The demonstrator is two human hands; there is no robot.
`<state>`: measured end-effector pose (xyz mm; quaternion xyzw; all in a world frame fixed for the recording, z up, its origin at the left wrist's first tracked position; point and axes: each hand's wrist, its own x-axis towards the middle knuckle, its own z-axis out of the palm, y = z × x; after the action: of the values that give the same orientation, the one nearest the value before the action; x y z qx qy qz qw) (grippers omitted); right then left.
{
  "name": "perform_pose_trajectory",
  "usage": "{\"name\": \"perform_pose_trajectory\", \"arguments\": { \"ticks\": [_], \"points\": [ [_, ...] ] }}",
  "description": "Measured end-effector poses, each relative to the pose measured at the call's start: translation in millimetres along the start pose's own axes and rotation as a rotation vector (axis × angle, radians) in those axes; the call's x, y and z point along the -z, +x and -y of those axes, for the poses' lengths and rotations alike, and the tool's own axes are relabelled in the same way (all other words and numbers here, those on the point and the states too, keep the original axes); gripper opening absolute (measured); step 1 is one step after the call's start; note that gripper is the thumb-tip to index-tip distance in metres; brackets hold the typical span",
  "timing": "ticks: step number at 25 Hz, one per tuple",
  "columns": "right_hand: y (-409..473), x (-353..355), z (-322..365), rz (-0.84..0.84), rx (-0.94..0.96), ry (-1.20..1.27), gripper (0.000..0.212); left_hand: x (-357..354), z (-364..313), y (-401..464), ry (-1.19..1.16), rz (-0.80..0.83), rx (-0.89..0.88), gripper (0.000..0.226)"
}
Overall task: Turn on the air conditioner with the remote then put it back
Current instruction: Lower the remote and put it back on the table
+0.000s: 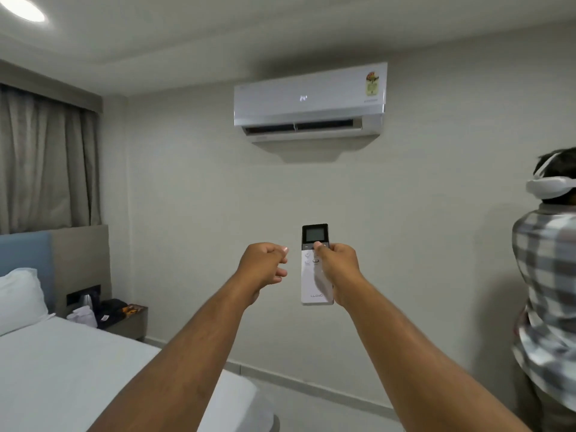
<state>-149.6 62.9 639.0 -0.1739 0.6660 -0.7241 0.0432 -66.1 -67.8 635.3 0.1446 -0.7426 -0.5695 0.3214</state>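
Observation:
My right hand grips a slim white remote with a dark screen at its top, held upright and aimed at the wall, with my thumb on its upper buttons. High on that wall hangs the white air conditioner; its front shows lit digits and its lower flap stands open. My left hand hovers just left of the remote, its fingers loosely curled around nothing and not touching the remote.
A bed with white sheets and a pillow fills the lower left. Beyond it a bedside shelf carries a kettle and small items. Curtains hang at the left. Another person in a checked shirt stands at the right edge.

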Motion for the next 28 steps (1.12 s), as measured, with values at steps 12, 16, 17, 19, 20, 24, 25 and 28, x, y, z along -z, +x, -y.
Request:
{"name": "perform_pose_trajectory", "arguments": {
  "ticks": [12, 16, 17, 19, 20, 24, 25, 28],
  "points": [
    [-18, -7, -110, -0.056, -0.219, 0.114, 0.023, -25, 102, -26, -0.141, 0.143, 0.346, 0.01],
    [-34, 0, -173, -0.062, -0.334, 0.039, 0.007, -33, 155, -46, -0.067, 0.16, 0.479, 0.013],
    [-38, 4, -190, -0.058, -0.35, 0.003, 0.008, -35, 169, -52, -0.049, 0.162, 0.51, 0.013],
    [-49, 10, -221, -0.057, -0.384, -0.05, 0.016, -38, 194, -65, -0.008, 0.175, 0.56, 0.01],
    [-58, 14, -252, -0.057, -0.434, -0.109, 0.02, -45, 220, -79, -0.007, 0.178, 0.627, 0.009],
    [-95, 29, -340, -0.035, -0.628, -0.232, 0.026, -68, 300, -130, -0.013, 0.098, 0.819, 0.011],
    [-109, 33, -371, -0.025, -0.663, -0.286, 0.027, -77, 326, -149, 0.003, 0.086, 0.879, 0.012],
    [-146, 47, -432, -0.019, -0.766, -0.333, 0.025, -94, 383, -198, 0.029, 0.048, 1.01, 0.021]
  ]
}}
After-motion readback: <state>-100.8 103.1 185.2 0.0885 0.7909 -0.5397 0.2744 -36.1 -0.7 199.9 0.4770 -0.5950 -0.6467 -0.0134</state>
